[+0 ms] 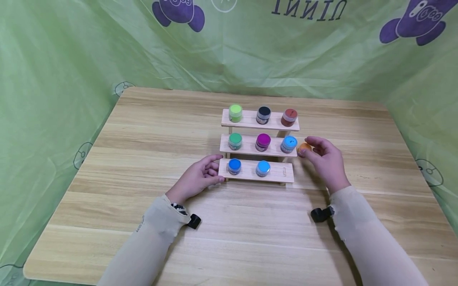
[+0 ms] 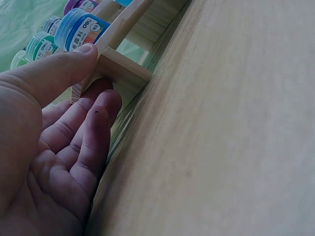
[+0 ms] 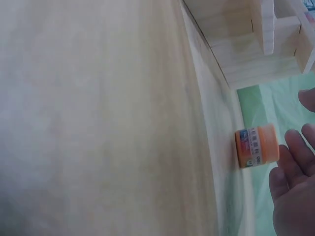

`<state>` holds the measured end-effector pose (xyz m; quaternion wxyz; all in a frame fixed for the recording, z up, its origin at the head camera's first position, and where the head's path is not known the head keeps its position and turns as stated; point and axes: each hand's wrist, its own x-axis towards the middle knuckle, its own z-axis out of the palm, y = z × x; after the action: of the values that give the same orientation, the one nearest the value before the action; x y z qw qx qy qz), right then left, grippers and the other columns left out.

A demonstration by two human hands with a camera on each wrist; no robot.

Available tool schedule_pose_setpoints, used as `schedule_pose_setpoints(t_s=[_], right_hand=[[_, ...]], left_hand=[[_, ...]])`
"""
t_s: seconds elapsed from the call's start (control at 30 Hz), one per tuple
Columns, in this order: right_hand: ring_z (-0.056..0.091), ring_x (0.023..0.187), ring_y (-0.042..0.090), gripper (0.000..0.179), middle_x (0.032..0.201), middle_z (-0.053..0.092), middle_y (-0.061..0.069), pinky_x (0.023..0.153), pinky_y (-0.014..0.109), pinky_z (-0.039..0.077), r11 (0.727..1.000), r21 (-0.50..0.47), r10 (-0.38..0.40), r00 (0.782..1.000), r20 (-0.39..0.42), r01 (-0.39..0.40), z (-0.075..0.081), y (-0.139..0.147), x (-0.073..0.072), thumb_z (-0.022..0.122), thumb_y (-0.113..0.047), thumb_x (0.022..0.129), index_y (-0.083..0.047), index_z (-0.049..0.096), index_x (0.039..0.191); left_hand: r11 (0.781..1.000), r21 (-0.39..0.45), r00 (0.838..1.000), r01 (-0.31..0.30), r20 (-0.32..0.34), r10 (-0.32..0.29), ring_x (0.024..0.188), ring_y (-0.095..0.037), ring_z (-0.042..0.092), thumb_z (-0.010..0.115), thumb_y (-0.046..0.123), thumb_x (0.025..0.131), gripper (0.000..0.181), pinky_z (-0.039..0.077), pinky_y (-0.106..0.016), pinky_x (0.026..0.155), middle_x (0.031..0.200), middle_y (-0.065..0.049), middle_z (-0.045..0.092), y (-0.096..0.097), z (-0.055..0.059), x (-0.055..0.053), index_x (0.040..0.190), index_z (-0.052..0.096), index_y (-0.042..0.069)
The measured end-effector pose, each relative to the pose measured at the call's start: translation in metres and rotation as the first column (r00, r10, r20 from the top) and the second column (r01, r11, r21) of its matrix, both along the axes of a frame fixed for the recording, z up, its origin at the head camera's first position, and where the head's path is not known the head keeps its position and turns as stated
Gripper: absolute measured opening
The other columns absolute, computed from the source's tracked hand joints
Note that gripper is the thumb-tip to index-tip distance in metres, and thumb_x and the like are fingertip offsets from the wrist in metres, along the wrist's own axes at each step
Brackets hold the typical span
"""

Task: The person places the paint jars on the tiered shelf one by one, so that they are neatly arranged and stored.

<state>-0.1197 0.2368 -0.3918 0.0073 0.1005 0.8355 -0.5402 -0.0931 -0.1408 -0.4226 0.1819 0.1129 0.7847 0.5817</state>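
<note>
A three-step wooden display stand (image 1: pixel 257 178) holds small paint jars. My left hand (image 1: pixel 197 176) grips the left end of its lowest step, thumb at the front edge; in the left wrist view the other fingers curl beside and under the board end. An orange paint jar (image 3: pixel 256 146) stands upright on the table, right of the middle step. Close around it is my right hand (image 1: pixel 327 161), with loosely bent fingers by its lid and the thumb apart from it in the right wrist view. Nearest on the lowest step are a dark blue jar (image 1: pixel 234 167) and a light blue jar (image 1: pixel 263 169).
The middle step carries a green jar (image 1: pixel 235 141), a magenta jar (image 1: pixel 262 142) and a blue jar (image 1: pixel 288 144). On the top step are a lime jar (image 1: pixel 235 113), a black jar (image 1: pixel 263 115) and a brown-red jar (image 1: pixel 289 117). Green cloth (image 1: pixel 222 59) surrounds the wooden table (image 1: pixel 150 131).
</note>
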Motion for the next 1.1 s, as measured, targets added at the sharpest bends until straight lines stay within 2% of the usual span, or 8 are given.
schedule_pose_setpoints(t_s=[0.17, 0.43, 0.8, 1.1], right_hand=[[0.052, 0.129, 0.021, 0.062, 0.144, 0.053, 0.007, 0.103, 0.023, 0.046, 0.999, 0.018, 0.026, 0.999, 0.035, -0.027, -0.006, 0.006, -0.007, 0.076, -0.033, 0.092, -0.009, 0.052, 0.144], [0.051, 0.119, 0.018, 0.067, 0.138, 0.055, 0.009, 0.089, 0.013, 0.047, 0.997, 0.051, 0.044, 0.994, 0.103, -0.049, -0.017, 0.014, -0.013, 0.074, -0.04, 0.092, -0.009, 0.05, 0.146], [0.051, 0.116, 0.021, 0.069, 0.135, 0.056, 0.012, 0.087, 0.017, 0.046, 0.987, 0.133, 0.079, 0.989, 0.127, -0.096, -0.018, 0.016, -0.015, 0.075, -0.043, 0.09, -0.007, 0.052, 0.144], [0.052, 0.114, 0.02, 0.07, 0.132, 0.058, 0.011, 0.089, 0.02, 0.046, 0.984, 0.155, 0.069, 0.991, 0.118, -0.087, -0.009, 0.019, -0.012, 0.074, -0.047, 0.089, -0.009, 0.054, 0.144]], left_hand=[[1.0, 0.0, 1.0, 0.0, -0.002, 0.0, 0.095, -0.021, 0.061, 0.079, 0.006, 0.087, 0.067, 0.056, -0.024, 0.076, 0.11, -0.011, 0.064, 0.0, 0.0, 0.0, 0.146, 0.047, 0.007], [1.0, 0.01, 1.0, 0.007, 0.003, -0.007, 0.094, -0.021, 0.061, 0.078, 0.004, 0.087, 0.068, 0.056, -0.024, 0.074, 0.111, -0.012, 0.064, 0.0, 0.0, 0.0, 0.147, 0.046, 0.005], [1.0, 0.017, 1.0, 0.002, 0.004, -0.003, 0.093, -0.021, 0.061, 0.078, 0.004, 0.087, 0.067, 0.056, -0.024, 0.074, 0.11, -0.012, 0.064, -0.001, 0.0, 0.0, 0.147, 0.046, 0.005], [1.0, 0.019, 1.0, 0.008, -0.009, -0.008, 0.094, -0.02, 0.062, 0.078, 0.004, 0.087, 0.068, 0.057, -0.025, 0.074, 0.111, -0.012, 0.065, -0.001, -0.002, -0.001, 0.147, 0.046, 0.006]])
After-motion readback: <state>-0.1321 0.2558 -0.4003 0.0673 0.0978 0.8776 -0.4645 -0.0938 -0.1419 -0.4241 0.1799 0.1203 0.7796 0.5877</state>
